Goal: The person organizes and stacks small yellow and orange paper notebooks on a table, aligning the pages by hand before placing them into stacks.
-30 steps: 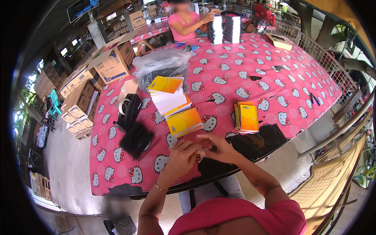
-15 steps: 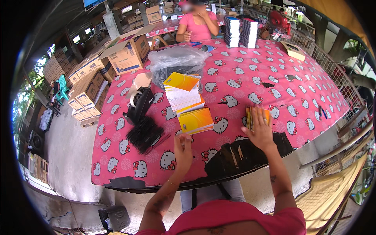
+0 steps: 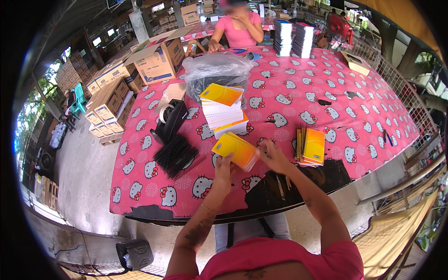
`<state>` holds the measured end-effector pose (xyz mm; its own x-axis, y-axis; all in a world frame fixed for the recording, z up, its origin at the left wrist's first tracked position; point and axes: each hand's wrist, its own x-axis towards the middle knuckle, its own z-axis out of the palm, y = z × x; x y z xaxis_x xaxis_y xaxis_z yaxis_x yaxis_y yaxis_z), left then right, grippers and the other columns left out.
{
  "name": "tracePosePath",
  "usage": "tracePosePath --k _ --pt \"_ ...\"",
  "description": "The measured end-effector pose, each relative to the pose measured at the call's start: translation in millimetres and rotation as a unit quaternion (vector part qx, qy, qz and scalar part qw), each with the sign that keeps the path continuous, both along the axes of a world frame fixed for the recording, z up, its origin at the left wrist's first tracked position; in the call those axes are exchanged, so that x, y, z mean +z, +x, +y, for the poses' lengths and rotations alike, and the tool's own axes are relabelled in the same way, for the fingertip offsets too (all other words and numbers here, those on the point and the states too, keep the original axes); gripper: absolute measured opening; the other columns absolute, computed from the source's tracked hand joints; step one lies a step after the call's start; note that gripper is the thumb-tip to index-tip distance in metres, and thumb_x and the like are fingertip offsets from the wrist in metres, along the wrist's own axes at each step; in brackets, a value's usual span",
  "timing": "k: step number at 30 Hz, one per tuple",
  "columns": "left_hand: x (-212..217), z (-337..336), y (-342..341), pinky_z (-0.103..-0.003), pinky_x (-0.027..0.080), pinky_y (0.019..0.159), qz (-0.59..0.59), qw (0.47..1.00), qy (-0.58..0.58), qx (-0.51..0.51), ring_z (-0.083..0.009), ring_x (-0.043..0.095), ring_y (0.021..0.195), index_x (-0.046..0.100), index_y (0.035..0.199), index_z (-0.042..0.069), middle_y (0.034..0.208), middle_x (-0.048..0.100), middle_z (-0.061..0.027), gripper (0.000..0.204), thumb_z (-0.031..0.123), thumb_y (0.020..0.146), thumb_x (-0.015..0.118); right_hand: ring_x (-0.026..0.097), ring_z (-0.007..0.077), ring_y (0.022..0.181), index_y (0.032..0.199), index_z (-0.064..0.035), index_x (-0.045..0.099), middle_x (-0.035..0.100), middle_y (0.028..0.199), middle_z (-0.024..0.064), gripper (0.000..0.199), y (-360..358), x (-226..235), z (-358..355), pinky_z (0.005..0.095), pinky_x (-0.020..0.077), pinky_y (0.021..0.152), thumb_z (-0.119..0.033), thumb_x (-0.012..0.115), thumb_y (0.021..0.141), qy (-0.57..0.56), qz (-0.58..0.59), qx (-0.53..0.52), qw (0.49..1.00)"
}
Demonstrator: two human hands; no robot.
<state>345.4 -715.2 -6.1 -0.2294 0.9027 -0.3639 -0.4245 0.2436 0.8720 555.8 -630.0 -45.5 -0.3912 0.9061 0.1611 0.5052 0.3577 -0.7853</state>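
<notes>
My left hand (image 3: pixel 224 171) is closed on the near left edge of a small yellow-orange notebook (image 3: pixel 235 150), lifted and tilted over the table. At its right edge is my right hand (image 3: pixel 275 157), its fingers bent and smeared by motion; whether they grip the pages I cannot tell. Beyond, a fanned pile of yellow-covered notepads (image 3: pixel 221 109) with white pages leans against a clear plastic bag (image 3: pixel 214 70). To the right lies a small stack of spiral-bound yellow notebooks (image 3: pixel 313 145). Black spiral binding coils (image 3: pixel 175 156) are heaped left of my left hand, by a black tape dispenser (image 3: pixel 171 120).
The pink patterned tablecloth (image 3: pixel 298 100) is torn at the near edge, showing a black surface. An open carton (image 3: pixel 156 63) stands far left, tall notebook stacks (image 3: pixel 302 41) at the back. Across the table sits a person in pink (image 3: pixel 235 28). Pliers (image 3: pixel 387 137) lie far right.
My right hand has left the spiral-bound stack and moved left to the notebook. My left hand has taken that notebook from the near end of the fanned pile.
</notes>
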Motion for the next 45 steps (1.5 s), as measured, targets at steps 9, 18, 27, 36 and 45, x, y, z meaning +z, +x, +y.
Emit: tracePosePath --k 9,18,27,36,45 --pt "-6.6 94.6 -59.1 -0.035 0.050 0.094 0.495 0.772 0.282 -0.282 -0.0248 0.062 0.111 0.059 0.122 -0.003 0.119 0.065 -0.0135 0.046 0.018 0.082 0.067 0.040 0.0294 0.138 0.137 -0.0086 0.049 0.051 0.141 0.0114 0.064 -32.9 17.2 -96.8 0.0549 0.0268 0.112 -0.050 0.062 0.091 0.201 -0.134 0.188 0.952" --pt "0.3 45.0 -25.5 -0.039 0.055 0.088 0.724 0.528 0.419 -0.145 -0.0302 0.065 0.107 0.066 0.112 0.004 0.114 0.067 -0.0122 0.032 0.008 0.081 0.068 0.048 0.0289 0.131 0.133 -0.0103 0.053 0.053 0.136 0.0108 0.054 -39.6 3.6 -53.6 0.0490 0.0361 0.106 -0.034 0.069 0.088 0.190 -0.087 0.163 0.964" --pt "7.6 52.8 -40.2 -0.039 0.054 0.079 0.690 0.579 0.413 -0.136 -0.0286 0.066 0.090 0.068 0.100 0.006 0.098 0.069 -0.0076 0.020 0.009 0.080 0.067 0.057 0.0374 0.107 0.130 0.0014 0.048 0.055 0.112 0.0201 0.059 -14.0 17.4 -43.8 0.0428 0.0487 0.091 -0.010 0.076 0.080 0.212 0.099 -0.113 0.965" --pt "65.7 40.5 -31.1 -0.043 0.051 0.073 0.668 0.588 0.455 0.043 -0.0317 0.062 0.080 0.067 0.099 0.002 0.089 0.064 -0.0114 0.016 0.006 0.083 0.066 0.051 0.0237 0.125 0.150 0.0009 0.028 0.051 0.135 0.0181 0.079 -30.1 -30.0 -3.1 0.0372 0.0438 0.102 0.000 0.069 0.082 -0.156 0.317 -0.112 0.929" --pt "7.9 -24.7 -16.7 -0.047 0.046 0.094 0.647 0.649 0.398 -0.028 -0.0350 0.054 0.112 0.066 0.115 0.004 0.116 0.058 -0.0157 0.031 0.003 0.084 0.066 0.057 0.0170 0.111 0.147 -0.0100 0.035 0.058 0.119 0.0097 0.067 -5.4 12.4 -52.8 0.0292 0.0486 0.090 0.002 0.064 0.088 -0.096 0.289 0.117 0.945"
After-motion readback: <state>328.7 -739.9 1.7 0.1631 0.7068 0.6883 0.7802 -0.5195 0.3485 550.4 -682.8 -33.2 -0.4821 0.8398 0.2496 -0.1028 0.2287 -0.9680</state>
